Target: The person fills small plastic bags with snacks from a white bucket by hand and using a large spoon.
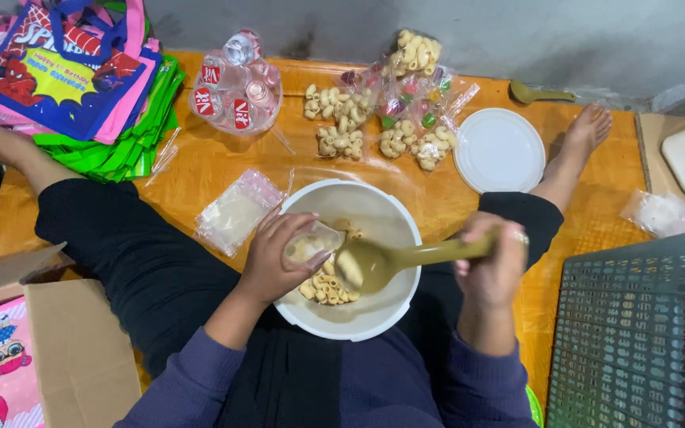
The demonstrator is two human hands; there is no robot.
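— What does each hand hold at this moment?

— The left hand (273, 261) holds a small clear plastic bag (311, 244) over the white bowl (386, 208), and its fingers (299, 226) are curled around the bag's open mouth. The right hand (491, 265) is clenched around the handle of an olive-green ladle (394, 260). The cup of the ladle is just beside the bag's opening, above the bowl.

— And what is inside the bowl?

— Pale, curled snack pieces (327, 287) lie in the bottom of it, under the left hand. The bowl stands on the orange mat (200, 166), between the crossed legs of the person.

— What is around it?

— Behind the bowl lie filled bags of snacks and coloured sweets (406, 111), close together. To their left is a pack of small water cups (235, 83). A round white lid (499, 150) lies to the right, near the bare foot (584, 135). A stack of flat clear bags (235, 210) is just left of the bowl. Colourful tote bags (73, 71) are piled at the far left, and a dark plastic crate (636, 333) stands at the right.
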